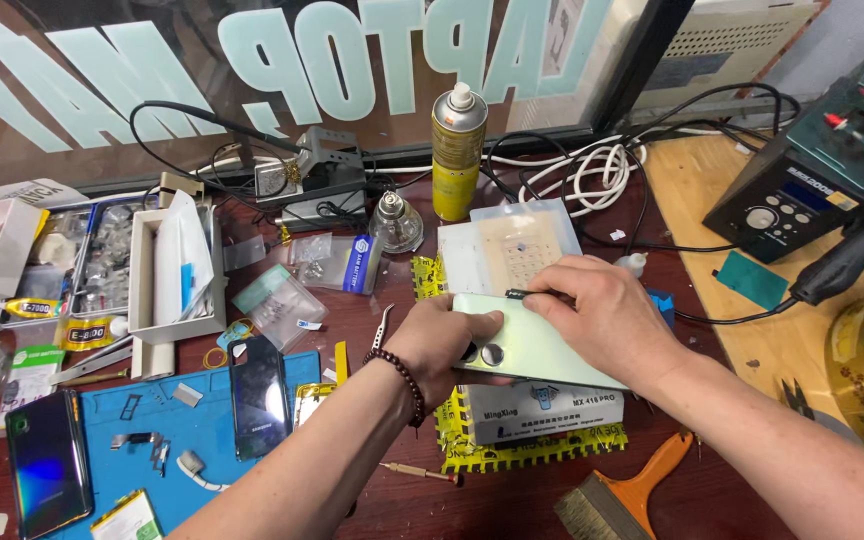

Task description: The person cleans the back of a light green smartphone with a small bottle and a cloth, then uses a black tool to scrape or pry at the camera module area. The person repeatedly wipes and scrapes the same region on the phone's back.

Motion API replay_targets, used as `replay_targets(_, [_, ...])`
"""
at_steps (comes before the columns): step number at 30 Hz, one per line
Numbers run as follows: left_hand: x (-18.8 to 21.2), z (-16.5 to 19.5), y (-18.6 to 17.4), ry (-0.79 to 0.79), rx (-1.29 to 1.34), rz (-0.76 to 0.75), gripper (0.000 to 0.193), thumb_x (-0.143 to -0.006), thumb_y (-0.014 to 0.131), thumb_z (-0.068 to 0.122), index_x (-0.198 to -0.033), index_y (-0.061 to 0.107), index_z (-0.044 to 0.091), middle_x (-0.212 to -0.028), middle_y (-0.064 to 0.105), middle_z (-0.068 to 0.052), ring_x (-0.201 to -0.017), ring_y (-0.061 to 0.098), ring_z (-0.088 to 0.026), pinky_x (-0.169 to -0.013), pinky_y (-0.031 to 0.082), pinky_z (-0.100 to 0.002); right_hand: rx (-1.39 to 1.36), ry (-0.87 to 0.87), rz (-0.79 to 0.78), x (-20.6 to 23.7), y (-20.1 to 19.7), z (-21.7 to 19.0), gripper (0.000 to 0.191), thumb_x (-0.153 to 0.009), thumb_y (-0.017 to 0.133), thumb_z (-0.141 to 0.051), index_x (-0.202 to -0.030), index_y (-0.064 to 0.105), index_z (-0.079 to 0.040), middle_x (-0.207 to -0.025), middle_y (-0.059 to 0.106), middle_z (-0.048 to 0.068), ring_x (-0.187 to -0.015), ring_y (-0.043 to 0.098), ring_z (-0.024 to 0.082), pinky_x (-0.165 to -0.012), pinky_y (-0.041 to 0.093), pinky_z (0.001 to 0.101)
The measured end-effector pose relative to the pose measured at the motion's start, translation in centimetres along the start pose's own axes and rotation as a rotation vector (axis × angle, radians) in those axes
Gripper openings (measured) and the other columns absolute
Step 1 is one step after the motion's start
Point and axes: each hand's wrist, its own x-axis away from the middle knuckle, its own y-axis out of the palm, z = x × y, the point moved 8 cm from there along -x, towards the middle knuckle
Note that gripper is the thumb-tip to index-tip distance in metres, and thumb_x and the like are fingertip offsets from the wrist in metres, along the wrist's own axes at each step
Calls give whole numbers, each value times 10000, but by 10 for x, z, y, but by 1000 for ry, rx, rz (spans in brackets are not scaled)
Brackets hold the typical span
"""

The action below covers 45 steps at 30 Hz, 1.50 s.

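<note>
Cluttered workbench [372, 500]: a pale green phone [537, 345] is gripped at its near end by the left hand [444, 340], while a thin dark tool [522, 294] is pinched by the right hand [602, 320] above its far edge.

Your two forearms are bare, with no sleeves in view. Your left hand [442, 340] has a bracelet [401, 381] of dark, round, reddish-brown beads strung around its wrist. Your right hand [602, 315] carries no ring, watch or band, and neither hand is gloved.
</note>
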Motion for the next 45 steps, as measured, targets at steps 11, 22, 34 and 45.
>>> replay_targets(11, [4,-1,-2,36,-105,20,306,-954,630,141,-1229,598,8,-1052,684,-104,-873,706,-232,-604,679,-430,-36,-50,16,-1,1,-2,116,-826,744,-127,-894,763,-36,-861,744,112,-797,732,287,-704,560,385])
replay_targets(22, [7,3,3,64,-116,-23,324,-961,614,151,-1254,582,17,-1086,692,-111,-928,713,-237,-621,684,-409,-68,-54,8,-4,1,0,105,-849,738,-133,-896,761,-42,-854,753,103,-776,741,240,-691,566,362])
replay_targets(34, [3,2,-1,63,-109,27,337,-934,667,145,-1238,574,31,-1078,655,-94,-952,695,-260,-669,683,-463,70,-14,-181,-18,2,-1,157,-836,744,-181,-936,784,-67,-869,753,152,-784,739,311,-712,576,409])
replay_targets(45, [1,1,2,106,-146,-25,326,-944,631,156,-1247,600,41,-1078,673,-92,-943,704,-261,-652,676,-445,81,-360,33,-3,4,-18,112,-861,714,-115,-886,675,-13,-869,695,153,-871,680,364,-783,536,450])
